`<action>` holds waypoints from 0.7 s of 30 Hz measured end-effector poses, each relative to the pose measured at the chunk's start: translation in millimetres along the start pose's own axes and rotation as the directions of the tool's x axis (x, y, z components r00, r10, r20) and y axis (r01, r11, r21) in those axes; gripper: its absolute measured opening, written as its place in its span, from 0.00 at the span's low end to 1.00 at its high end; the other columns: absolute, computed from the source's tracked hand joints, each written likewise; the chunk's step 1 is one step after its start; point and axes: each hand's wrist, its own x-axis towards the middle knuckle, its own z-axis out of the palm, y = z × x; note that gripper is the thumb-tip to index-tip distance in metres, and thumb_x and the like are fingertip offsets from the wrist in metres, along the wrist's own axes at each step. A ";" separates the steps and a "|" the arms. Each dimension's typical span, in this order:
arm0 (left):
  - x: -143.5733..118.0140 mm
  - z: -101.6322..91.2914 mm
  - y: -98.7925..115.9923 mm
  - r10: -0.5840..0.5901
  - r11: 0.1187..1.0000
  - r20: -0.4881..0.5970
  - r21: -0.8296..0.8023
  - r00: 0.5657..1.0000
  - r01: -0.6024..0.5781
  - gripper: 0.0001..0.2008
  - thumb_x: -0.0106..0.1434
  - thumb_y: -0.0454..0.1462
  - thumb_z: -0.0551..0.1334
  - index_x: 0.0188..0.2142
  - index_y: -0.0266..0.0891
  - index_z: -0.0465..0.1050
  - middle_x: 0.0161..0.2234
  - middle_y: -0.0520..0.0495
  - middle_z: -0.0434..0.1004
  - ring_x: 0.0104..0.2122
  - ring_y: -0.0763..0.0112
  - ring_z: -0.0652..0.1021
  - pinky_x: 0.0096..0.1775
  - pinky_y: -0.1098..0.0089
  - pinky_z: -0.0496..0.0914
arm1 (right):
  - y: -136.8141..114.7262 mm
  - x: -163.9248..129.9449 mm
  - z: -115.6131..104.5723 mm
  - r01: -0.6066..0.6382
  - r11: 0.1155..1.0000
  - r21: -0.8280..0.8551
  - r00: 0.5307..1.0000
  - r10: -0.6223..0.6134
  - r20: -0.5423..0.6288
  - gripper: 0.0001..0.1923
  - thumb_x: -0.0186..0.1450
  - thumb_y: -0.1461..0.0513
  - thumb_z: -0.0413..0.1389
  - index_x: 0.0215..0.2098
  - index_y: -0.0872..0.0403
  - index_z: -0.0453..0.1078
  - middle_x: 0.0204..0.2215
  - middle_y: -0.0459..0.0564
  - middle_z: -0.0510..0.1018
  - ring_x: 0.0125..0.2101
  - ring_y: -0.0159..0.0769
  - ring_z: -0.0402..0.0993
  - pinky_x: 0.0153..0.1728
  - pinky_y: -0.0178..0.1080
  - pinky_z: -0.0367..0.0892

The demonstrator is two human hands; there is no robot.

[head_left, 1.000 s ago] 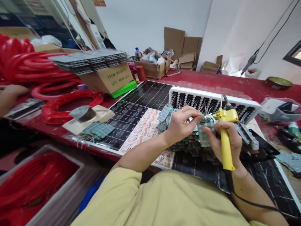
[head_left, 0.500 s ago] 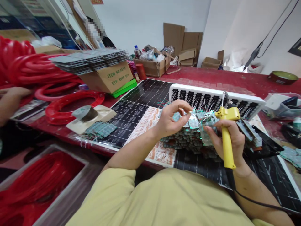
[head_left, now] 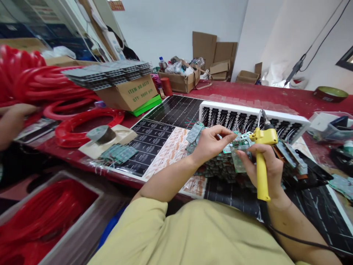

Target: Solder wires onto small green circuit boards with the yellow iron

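Observation:
My right hand grips a yellow soldering iron, tip pointing up and away, and its fingers also press a small green circuit board. My left hand pinches something small at the top of that board; what it pinches is too small to tell. Both hands hover over a heap of small green circuit boards with thin wires. Behind them stands a white rack with black slots and wires.
A black solar panel lies under the work on the red table. Red plastic rings, a cardboard box with grey trays and a tape roll sit left. Another person's hand rests far left. Clear bins stand right.
My left hand opened and lifted half a second ago, then came back to pinch at the board by the iron. The right hand stayed put with the iron.

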 end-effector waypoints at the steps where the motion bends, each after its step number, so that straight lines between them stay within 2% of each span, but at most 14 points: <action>1: -5.0 -2.5 -1.7 0.161 0.984 -0.039 0.085 0.986 -0.157 0.09 0.64 0.40 0.65 0.31 0.36 0.77 0.30 0.47 0.81 0.30 0.75 0.78 0.31 0.75 0.71 | 0.2 1.2 -0.3 -0.008 1.000 0.003 1.000 0.008 -0.002 0.12 0.67 0.59 0.60 0.37 0.55 0.61 0.24 0.39 0.67 0.18 0.19 0.62 0.21 0.23 0.60; 2: -10.0 -6.1 -2.9 0.343 0.927 -0.033 0.172 0.939 -0.332 0.06 0.64 0.37 0.65 0.33 0.37 0.78 0.32 0.47 0.81 0.32 0.75 0.78 0.34 0.74 0.72 | 0.5 2.3 -0.7 -0.014 1.000 0.006 1.000 0.014 -0.001 0.12 0.67 0.58 0.60 0.37 0.55 0.61 0.23 0.39 0.66 0.18 0.20 0.62 0.22 0.23 0.60; 3: -14.4 -10.7 -3.5 0.504 0.838 0.016 0.230 0.863 -0.494 0.04 0.64 0.36 0.64 0.35 0.38 0.78 0.34 0.47 0.82 0.34 0.74 0.79 0.37 0.73 0.73 | 0.7 3.1 -1.0 -0.015 1.000 0.008 1.000 0.015 0.001 0.12 0.67 0.58 0.60 0.37 0.55 0.61 0.23 0.39 0.66 0.19 0.20 0.62 0.22 0.23 0.61; 4: -17.4 -15.9 -3.5 0.608 0.758 0.075 0.244 0.791 -0.605 0.05 0.64 0.37 0.64 0.38 0.39 0.78 0.36 0.46 0.82 0.37 0.73 0.79 0.41 0.71 0.74 | 1.1 3.6 -1.1 -0.014 1.000 0.010 1.000 0.014 0.003 0.12 0.67 0.58 0.60 0.36 0.55 0.61 0.23 0.39 0.66 0.19 0.20 0.62 0.22 0.23 0.61; 5: -18.9 -21.2 -2.9 0.641 0.730 0.101 0.226 0.761 -0.645 0.08 0.66 0.38 0.62 0.41 0.39 0.78 0.37 0.44 0.81 0.38 0.72 0.79 0.42 0.70 0.74 | 1.3 3.7 -1.1 -0.009 1.000 0.010 1.000 0.009 0.005 0.12 0.67 0.58 0.59 0.36 0.55 0.61 0.23 0.39 0.67 0.19 0.20 0.63 0.23 0.23 0.61; 6: -18.5 -26.2 -1.6 0.611 0.765 0.085 0.193 0.787 -0.615 0.10 0.68 0.40 0.60 0.42 0.39 0.78 0.37 0.44 0.81 0.38 0.72 0.79 0.41 0.70 0.74 | 1.6 3.4 -0.9 -0.004 1.000 0.010 1.000 0.004 0.008 0.12 0.67 0.58 0.59 0.36 0.55 0.61 0.24 0.39 0.68 0.19 0.20 0.63 0.23 0.23 0.61; 8: -13.1 -33.5 2.7 0.379 0.917 0.019 0.123 0.925 -0.378 0.14 0.70 0.43 0.57 0.41 0.38 0.79 0.35 0.44 0.80 0.34 0.74 0.78 0.36 0.72 0.73 | 1.5 2.0 0.3 0.013 1.000 0.007 1.000 -0.013 0.014 0.12 0.67 0.59 0.60 0.37 0.55 0.61 0.24 0.39 0.69 0.18 0.20 0.63 0.21 0.24 0.61; 9: -9.1 -35.2 5.6 0.232 0.968 0.017 0.099 0.973 -0.232 0.14 0.69 0.44 0.59 0.41 0.38 0.80 0.34 0.45 0.80 0.31 0.75 0.77 0.34 0.73 0.72 | 1.0 1.2 1.1 0.025 1.000 0.006 1.000 -0.025 0.018 0.12 0.66 0.59 0.60 0.37 0.55 0.62 0.23 0.39 0.68 0.17 0.20 0.63 0.20 0.24 0.60; 10: -4.8 -35.5 8.5 0.109 0.990 0.042 0.082 0.993 -0.112 0.14 0.67 0.45 0.62 0.40 0.38 0.80 0.33 0.46 0.80 0.28 0.77 0.76 0.32 0.74 0.71 | 0.3 0.3 2.0 0.039 0.999 0.006 0.999 -0.039 0.024 0.12 0.66 0.60 0.61 0.37 0.56 0.62 0.23 0.39 0.68 0.17 0.21 0.63 0.20 0.25 0.60; 11: -0.9 -34.6 11.5 0.024 0.997 0.083 0.067 0.996 -0.030 0.14 0.64 0.45 0.64 0.40 0.37 0.81 0.32 0.46 0.80 0.27 0.77 0.75 0.31 0.74 0.70 | -0.8 -0.4 2.9 0.054 0.998 0.010 0.998 -0.055 0.032 0.11 0.66 0.60 0.61 0.38 0.56 0.62 0.22 0.39 0.68 0.16 0.21 0.63 0.19 0.25 0.59; 13: 4.5 -30.8 16.3 -0.075 0.997 0.134 0.004 0.988 0.075 0.16 0.61 0.47 0.67 0.40 0.36 0.81 0.34 0.43 0.82 0.30 0.75 0.77 0.33 0.73 0.72 | -3.3 -1.6 4.4 0.086 0.996 0.025 0.995 -0.087 0.047 0.10 0.66 0.62 0.61 0.38 0.56 0.63 0.22 0.39 0.69 0.16 0.21 0.62 0.19 0.26 0.59; 16: 6.5 -27.2 20.3 -0.226 0.952 0.142 -0.179 0.964 0.250 0.19 0.60 0.50 0.66 0.37 0.36 0.83 0.37 0.42 0.83 0.36 0.70 0.80 0.38 0.71 0.73 | -6.6 -2.0 6.5 0.127 0.990 0.065 0.989 -0.131 0.071 0.10 0.65 0.63 0.62 0.39 0.56 0.64 0.23 0.40 0.71 0.16 0.20 0.63 0.21 0.25 0.62; 19: 6.1 -32.1 23.7 -0.385 0.827 0.306 -0.304 0.871 0.473 0.24 0.55 0.56 0.68 0.36 0.36 0.83 0.34 0.42 0.83 0.29 0.74 0.77 0.28 0.75 0.68 | -8.2 -1.3 10.0 0.158 0.981 0.116 0.982 -0.168 0.085 0.10 0.65 0.63 0.62 0.39 0.56 0.64 0.25 0.41 0.73 0.17 0.21 0.66 0.22 0.25 0.64; 21: 7.7 -38.5 28.3 -0.409 0.773 0.406 -0.321 0.817 0.547 0.26 0.54 0.57 0.68 0.37 0.36 0.83 0.33 0.43 0.83 0.26 0.77 0.74 0.23 0.76 0.63 | -7.7 -0.5 12.8 0.168 0.975 0.147 0.979 -0.183 0.091 0.10 0.66 0.63 0.61 0.39 0.56 0.64 0.24 0.41 0.73 0.18 0.22 0.67 0.22 0.26 0.65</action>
